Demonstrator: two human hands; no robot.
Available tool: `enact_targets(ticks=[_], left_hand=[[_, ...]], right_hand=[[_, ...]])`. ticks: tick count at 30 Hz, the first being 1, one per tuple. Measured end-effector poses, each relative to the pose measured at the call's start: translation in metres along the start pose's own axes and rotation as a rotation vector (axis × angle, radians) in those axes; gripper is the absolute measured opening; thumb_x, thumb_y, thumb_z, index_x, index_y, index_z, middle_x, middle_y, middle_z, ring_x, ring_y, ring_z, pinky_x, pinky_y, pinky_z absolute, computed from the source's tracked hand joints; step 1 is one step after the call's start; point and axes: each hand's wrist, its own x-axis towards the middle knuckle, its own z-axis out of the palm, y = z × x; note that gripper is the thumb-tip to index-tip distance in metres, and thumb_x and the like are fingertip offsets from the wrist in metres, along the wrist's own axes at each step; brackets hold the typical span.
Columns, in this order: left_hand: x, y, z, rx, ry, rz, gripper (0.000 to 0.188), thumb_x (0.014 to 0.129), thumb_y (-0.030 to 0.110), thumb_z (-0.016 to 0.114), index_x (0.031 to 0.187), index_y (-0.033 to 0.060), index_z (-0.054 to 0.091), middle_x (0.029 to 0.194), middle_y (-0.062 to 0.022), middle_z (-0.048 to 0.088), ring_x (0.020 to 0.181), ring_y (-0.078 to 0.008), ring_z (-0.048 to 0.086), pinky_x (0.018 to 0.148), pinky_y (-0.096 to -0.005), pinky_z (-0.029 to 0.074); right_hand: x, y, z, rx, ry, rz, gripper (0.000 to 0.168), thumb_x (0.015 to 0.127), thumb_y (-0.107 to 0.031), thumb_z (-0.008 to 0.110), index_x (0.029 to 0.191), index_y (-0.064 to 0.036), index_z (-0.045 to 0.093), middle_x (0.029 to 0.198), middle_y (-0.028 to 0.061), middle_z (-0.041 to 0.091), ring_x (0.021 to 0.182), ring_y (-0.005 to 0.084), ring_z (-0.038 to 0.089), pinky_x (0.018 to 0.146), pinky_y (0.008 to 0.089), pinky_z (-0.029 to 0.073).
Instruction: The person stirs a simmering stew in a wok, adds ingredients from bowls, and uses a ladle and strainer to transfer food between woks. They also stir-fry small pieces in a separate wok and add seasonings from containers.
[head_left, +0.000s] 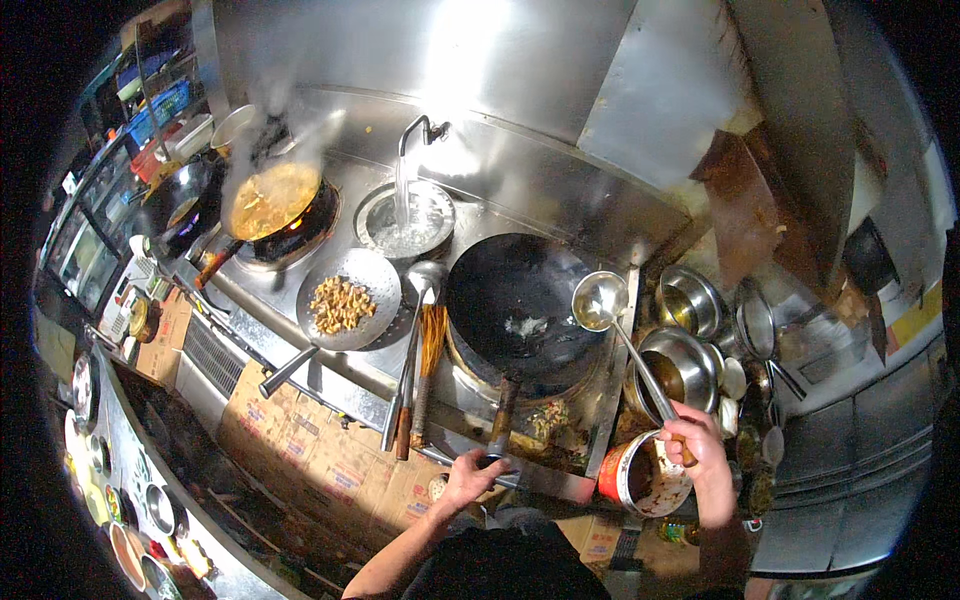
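My right hand (694, 442) grips the wooden-ended handle of a steel ladle (600, 301). The ladle's bowl is over the right rim of a large black wok (517, 307), which holds only a small pale patch. At the front of the stove, my left hand (471, 481) is by the lower end of the wok handle (504, 416), thumb and forefinger apart; whether it grips the handle is unclear. Left of the wok lie a second ladle (426, 277) and a bamboo wok brush (430, 337). A perforated strainer (351, 274) holds browned food pieces (339, 306).
Water runs from a faucet (411, 135) into a metal basin (442, 214). A steaming wok of food (274, 201) sits over flame at the left. Steel pots (694, 300) and a red-and-white bucket (611, 472) crowd the right. Cardboard (330, 450) covers the floor.
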Motion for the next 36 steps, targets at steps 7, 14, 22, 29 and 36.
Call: enact_targets(ticks=[7, 14, 22, 29, 36], left_hand=[[-0.009, -0.006, -0.006, 0.011, -0.047, 0.030, 0.041, 0.082, 0.037, 0.070, 0.087, -0.0022, 0.063, 0.071, -0.0060, 0.064, 0.058, -0.0097, 0.056, 0.052, -0.0278, 0.048], [-0.054, -0.118, -0.041, -0.088, 0.219, -0.172, 0.028, 0.088, 0.022, 0.062, 0.100, -0.0024, 0.065, 0.079, -0.0061, 0.064, 0.059, -0.0120, 0.059, 0.053, -0.0264, 0.050], [-0.197, -0.289, -0.060, 0.495, 0.488, -0.494, 0.031, 0.069, 0.035, 0.068, 0.078, 0.0057, 0.073, 0.068, -0.0108, 0.068, 0.065, -0.0186, 0.066, 0.064, -0.0329, 0.051], [-0.302, -0.328, 0.022, 0.319, 0.530, -0.681, 0.027, 0.069, 0.033, 0.070, 0.076, 0.0060, 0.072, 0.072, -0.0096, 0.067, 0.065, -0.0212, 0.064, 0.063, -0.0332, 0.052], [-0.308, -0.304, 0.024, 0.475, 0.629, -0.727, 0.022, 0.067, 0.027, 0.069, 0.077, 0.0072, 0.070, 0.073, -0.0090, 0.067, 0.069, -0.0216, 0.063, 0.066, -0.0338, 0.052]], right_hand=[[0.006, 0.004, -0.002, 0.242, -0.125, 0.119, 0.025, 0.089, -0.005, 0.050, 0.114, -0.009, 0.055, 0.065, 0.0068, 0.052, 0.045, 0.0076, 0.047, 0.036, 0.0213, 0.038], [0.044, 0.001, -0.085, 0.900, -0.392, 0.248, 0.034, 0.091, -0.008, 0.047, 0.118, 0.012, 0.047, 0.073, 0.0051, 0.048, 0.047, 0.0042, 0.047, 0.036, 0.0162, 0.043], [0.130, -0.004, -0.191, -0.472, 0.294, -0.625, 0.014, 0.087, -0.008, 0.054, 0.098, 0.001, 0.053, 0.066, 0.0082, 0.055, 0.049, 0.0157, 0.054, 0.043, 0.0290, 0.045], [0.152, 0.059, -0.186, -0.962, 0.519, -1.197, 0.059, 0.086, -0.002, 0.051, 0.142, -0.004, 0.034, 0.068, 0.0043, 0.049, 0.046, 0.0171, 0.045, 0.044, 0.0323, 0.040], [0.109, 0.055, -0.086, -0.035, -0.250, -0.154, 0.032, 0.082, -0.005, 0.054, 0.113, -0.005, 0.051, 0.062, 0.0037, 0.051, 0.042, 0.0091, 0.046, 0.032, 0.0238, 0.034]])
